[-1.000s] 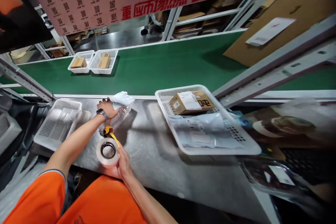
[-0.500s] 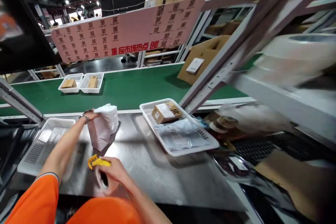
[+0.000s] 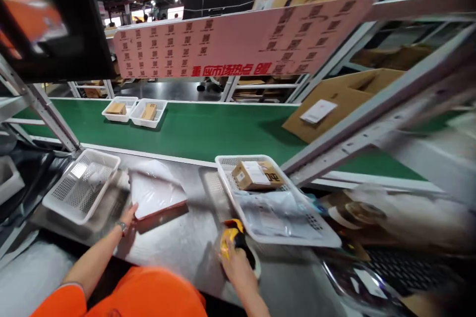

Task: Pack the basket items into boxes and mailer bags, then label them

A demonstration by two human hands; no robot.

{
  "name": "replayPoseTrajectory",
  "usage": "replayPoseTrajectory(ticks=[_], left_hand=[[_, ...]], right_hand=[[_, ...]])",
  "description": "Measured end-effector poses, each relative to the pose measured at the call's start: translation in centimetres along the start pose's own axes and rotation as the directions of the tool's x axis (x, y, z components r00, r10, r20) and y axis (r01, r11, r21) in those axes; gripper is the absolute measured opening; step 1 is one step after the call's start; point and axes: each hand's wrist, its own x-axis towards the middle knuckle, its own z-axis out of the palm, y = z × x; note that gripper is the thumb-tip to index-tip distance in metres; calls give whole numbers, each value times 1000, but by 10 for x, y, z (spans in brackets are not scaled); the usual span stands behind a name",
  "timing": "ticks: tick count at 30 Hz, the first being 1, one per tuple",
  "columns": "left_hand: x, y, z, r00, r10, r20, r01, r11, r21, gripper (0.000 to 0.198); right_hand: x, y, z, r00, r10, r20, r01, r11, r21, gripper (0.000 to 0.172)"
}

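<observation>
A white wrapped package [image 3: 158, 188] lies tilted on the metal table, its lower edge reddish-brown. My left hand [image 3: 128, 219] grips it at the near left corner, with fingertips on the edge. On the right, my right hand [image 3: 236, 263] is closed around a yellow tape dispenser [image 3: 229, 240] with a roll of tape in it, near the large white tray [image 3: 256, 241]. That tray holds a small cardboard box [image 3: 256, 176] and a clear plastic-wrapped packet [image 3: 273, 210].
A white perforated basket [image 3: 80, 215] stands at the left. Behind the table [image 3: 186, 252] runs a green conveyor belt [image 3: 208, 129], bearing two small white baskets [image 3: 148, 121] with boxes and a large carton [image 3: 316, 104]. A keyboard [image 3: 405, 267] sits at the right.
The package has gone from standing upright to lying lower on the table, my left hand shifting to its near corner. My right hand has carried the tape dispenser rightward, beside the large tray.
</observation>
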Motion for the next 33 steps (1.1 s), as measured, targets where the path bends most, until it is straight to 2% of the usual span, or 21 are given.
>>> replayPoseTrajectory(ticks=[2,3,5,6,8,9,12,14,16,20,23,26,28,30,33], left_hand=[[0,-29,18,990,8,-141,3,997,76,64],[3,-40,25,970,54,-237,-20,990,143,69],[14,-51,37,888,231,-397,-113,948,298,79],[21,-50,41,834,341,-433,-176,909,378,80],[38,-37,49,753,529,-390,-300,805,512,78],[47,-27,52,737,595,-321,-351,743,570,77],[68,5,57,749,656,-89,-440,593,675,76],[77,16,58,767,642,-6,-459,554,695,78],[81,18,59,774,633,8,-456,550,700,81],[85,13,67,774,633,-7,-463,573,676,86],[85,13,73,766,641,-42,-473,607,638,83],[83,15,74,766,640,-62,-482,636,603,82],[83,18,66,771,636,-36,-508,648,568,86],[86,22,50,773,634,-16,-531,661,531,92],[99,29,13,798,586,-139,-448,733,512,92]], right_hand=[[0,7,11,993,-101,-54,99,994,-48,64],[-1,5,19,980,-177,-93,170,982,-77,66],[0,-11,38,924,-357,-140,343,933,-112,74],[0,-26,51,882,-449,-141,436,893,-112,77],[3,-62,82,785,-610,-109,601,792,-106,76],[7,-82,99,734,-672,-96,663,740,-111,74],[23,-137,146,609,-793,-17,784,606,-137,74],[40,-163,171,564,-822,80,822,551,-140,75],[57,-177,190,561,-803,202,828,542,-142,75],[82,-181,213,610,-685,399,789,576,-216,72],[88,-175,221,634,-627,453,767,583,-268,74],[92,-171,223,631,-614,474,768,582,-269,78],[99,-169,220,618,-609,497,773,587,-241,81],[107,-164,216,594,-601,535,780,594,-198,84],[115,-157,205,573,-613,544,785,601,-149,90]])
